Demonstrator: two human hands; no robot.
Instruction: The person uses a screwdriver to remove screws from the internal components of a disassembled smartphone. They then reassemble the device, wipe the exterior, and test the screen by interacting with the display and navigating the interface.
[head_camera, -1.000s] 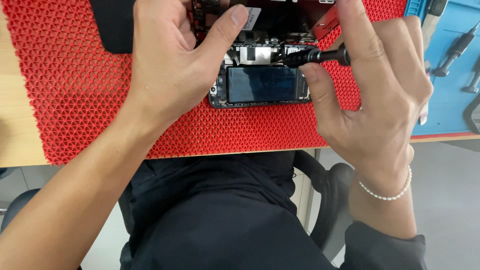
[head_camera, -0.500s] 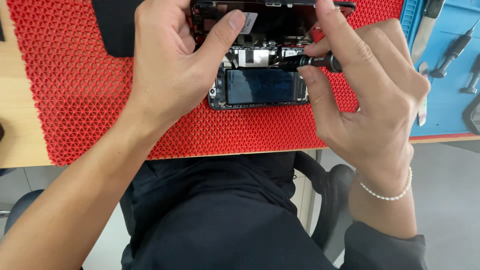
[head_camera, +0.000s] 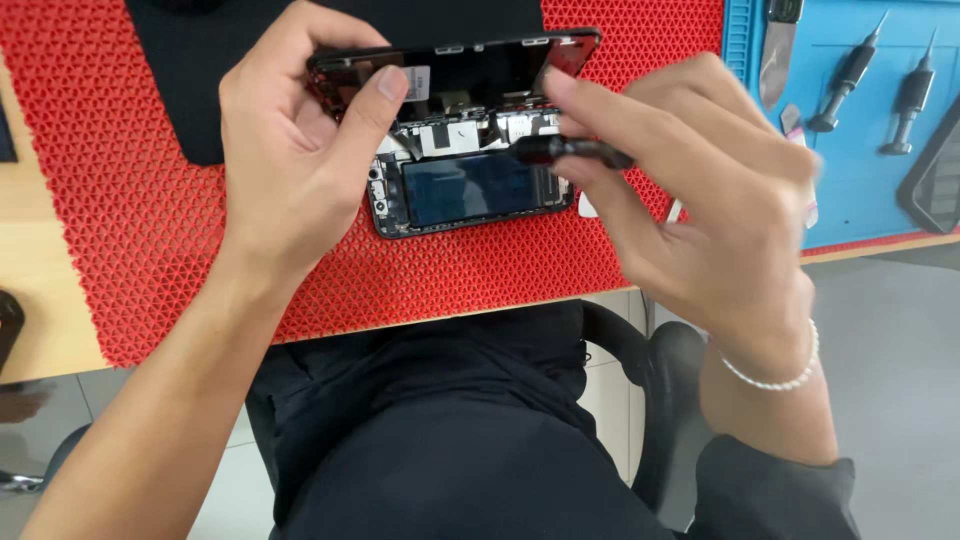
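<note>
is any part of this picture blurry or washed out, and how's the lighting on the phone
Head view: the right hand is smeared by motion blur, and so is the dark screwdriver in its grip; the left hand and the opened phone are sharp. Light is even and soft, shadows faint. The battery face shows a dull bluish sheen, no harsh glare. The red mat is crisp.

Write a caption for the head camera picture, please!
Left hand props an opened phone on a red mat; right hand holds a black screwdriver.
</note>
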